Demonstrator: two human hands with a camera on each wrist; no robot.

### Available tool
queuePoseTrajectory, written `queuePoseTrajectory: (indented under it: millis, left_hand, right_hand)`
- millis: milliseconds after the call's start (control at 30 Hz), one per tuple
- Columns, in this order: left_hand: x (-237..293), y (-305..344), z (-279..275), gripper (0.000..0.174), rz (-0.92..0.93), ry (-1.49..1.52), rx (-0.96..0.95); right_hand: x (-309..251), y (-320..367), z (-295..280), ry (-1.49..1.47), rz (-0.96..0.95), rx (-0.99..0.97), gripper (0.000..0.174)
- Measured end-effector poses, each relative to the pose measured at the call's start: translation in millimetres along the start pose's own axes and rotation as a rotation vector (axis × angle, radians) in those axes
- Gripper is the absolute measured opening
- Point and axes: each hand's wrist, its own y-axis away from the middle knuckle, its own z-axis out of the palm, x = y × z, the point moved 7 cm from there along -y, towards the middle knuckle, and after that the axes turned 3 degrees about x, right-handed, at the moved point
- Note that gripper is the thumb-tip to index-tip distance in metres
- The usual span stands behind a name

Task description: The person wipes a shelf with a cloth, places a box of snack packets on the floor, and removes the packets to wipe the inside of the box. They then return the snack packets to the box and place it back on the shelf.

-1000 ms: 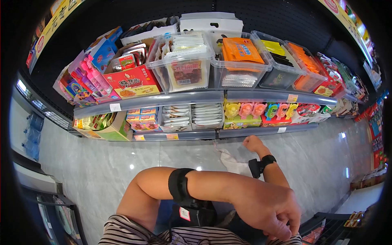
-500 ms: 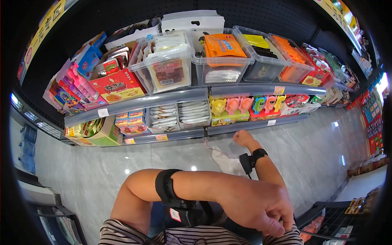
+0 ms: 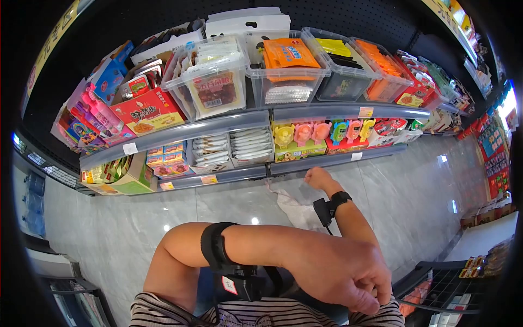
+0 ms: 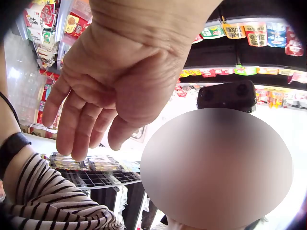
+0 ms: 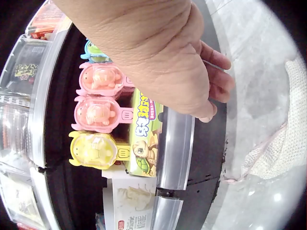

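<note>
My left hand (image 3: 351,275) hangs in front of my striped shirt, the forearm crossing my body. Its fingers (image 4: 81,127) droop loosely in the left wrist view and hold nothing. Farther forward, my right hand (image 3: 321,181) is over the floor beside the lower shelf's front edge (image 3: 332,159). In the right wrist view its relaxed, bent fingers (image 5: 218,81) have no object in them. Nearest to that hand is a green display box (image 5: 146,127) with a cartoon turtle. Yellow (image 5: 93,151) and pink animal-shaped toys (image 5: 96,114) stand along it.
Clear plastic bins (image 3: 207,92) of packaged snacks and a red snack box (image 3: 147,111) line the upper shelf. White packets (image 3: 251,146) fill cartons below. A pale cloth (image 3: 297,210) lies on the tiled floor. At lower right stands a black wire rack (image 3: 444,291).
The head view has turned, so the shelves and both arms sit farther left in it. Both hands keep nearly the same pose, and neither has taken hold of anything.
</note>
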Motion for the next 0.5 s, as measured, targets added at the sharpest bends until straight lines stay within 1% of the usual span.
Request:
queuePoseTrajectory:
  millis: [167,300,400,500]
  left_hand:
    - [0.7,-0.8,-0.7,0.025,-0.029,-0.035,-0.006]
    - [0.0,-0.8,-1.3,0.026,-0.046,-0.050,-0.005]
    - [-0.2,-0.9,-1.7,0.025,-0.025,-0.017,0.018]
    - [1.4,-2.0,-1.7,0.025,-0.063,-0.085,-0.030]
  right_hand:
    - [-0.5,0.9,-0.7,0.021,0.049,-0.045,0.019]
    - [-1.0,1.1,-0.5,0.019,0.053,-0.047,0.019]
    - [-2.9,2.1,-1.4,0.033,0.037,-0.048,0.019]
    - [-5.5,4.8,-4.5,0.036,0.031,-0.050,0.019]
